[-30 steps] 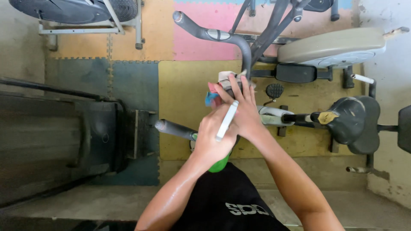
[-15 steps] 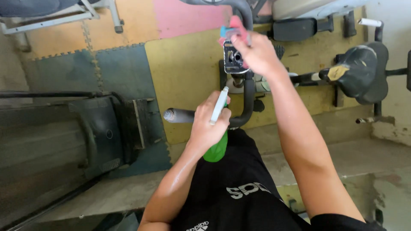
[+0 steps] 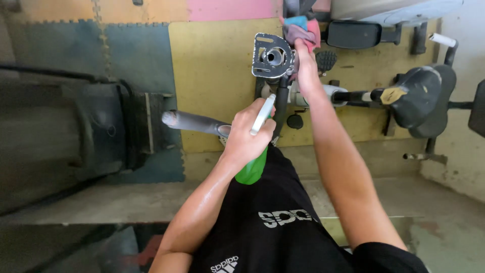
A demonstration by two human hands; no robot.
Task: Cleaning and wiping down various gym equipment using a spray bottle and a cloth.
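Cloth (image 3: 302, 31), pink and blue, sits bunched at the top centre of the frame, pressed by the right hand (image 3: 307, 68) against the grey console (image 3: 273, 55) of an exercise bike; the fingers are clamped on the cloth, just right of the console's round dial. The right forearm runs down from there toward the lower right of the frame. Just below centre, the left hand (image 3: 246, 137) is wrapped around a green spray bottle (image 3: 254, 167), fingers closed on its neck, with the white nozzle (image 3: 263, 115) sticking up past the knuckles toward the console. The bottle's green body hangs below the hand, over black shorts (image 3: 275, 222). Left of that hand, a grey handlebar grip (image 3: 189, 121) points toward the left of the frame. The bike's black saddle (image 3: 422, 98) lies at the right. A treadmill (image 3: 65, 131) fills the left side. Under the bike lies a yellow mat (image 3: 212, 65), with blue, orange and pink foam tiles beyond it along the top
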